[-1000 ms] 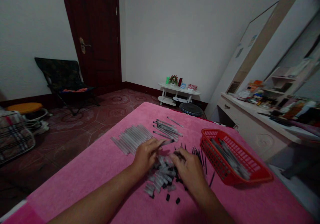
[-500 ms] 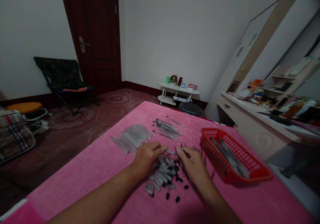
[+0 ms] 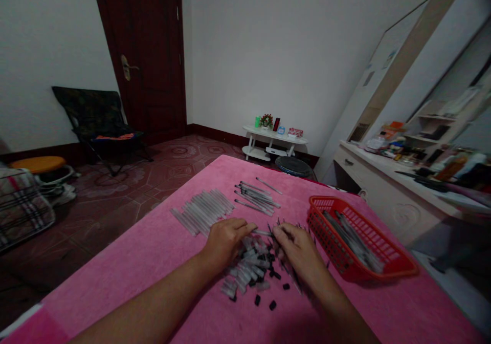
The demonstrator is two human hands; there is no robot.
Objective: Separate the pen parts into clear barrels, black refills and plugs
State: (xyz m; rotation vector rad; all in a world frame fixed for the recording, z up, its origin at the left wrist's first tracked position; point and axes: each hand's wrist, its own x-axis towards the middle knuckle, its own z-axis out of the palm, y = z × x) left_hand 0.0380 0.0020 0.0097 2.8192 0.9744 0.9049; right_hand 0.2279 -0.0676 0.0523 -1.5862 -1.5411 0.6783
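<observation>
My left hand (image 3: 226,241) pinches one end of a clear pen barrel (image 3: 262,232), which points right. At its other end, the fingers of my right hand (image 3: 297,244) are closed; whether they grip the barrel or a thin refill is too small to tell. Dark thin pen refills (image 3: 291,275) lie beneath and around my right hand, partly hidden by it. Between my hands is a heap of clear pen caps (image 3: 245,272) mixed with small black plugs (image 3: 272,306). Beyond my left hand lies a row of clear barrels (image 3: 203,208). Farther back are several pens with dark ends (image 3: 256,198).
A red plastic basket (image 3: 368,272) holding pens stands right of my right hand on the pink table cover (image 3: 146,267). A dressing table (image 3: 383,190) adjoins on the right. Behind are a low white stand (image 3: 253,152), a folding chair (image 3: 95,113) and a door (image 3: 153,52).
My right hand has shifted very slightly at the barrel's right end. My left hand stays nearly still, and the heaps look the same.
</observation>
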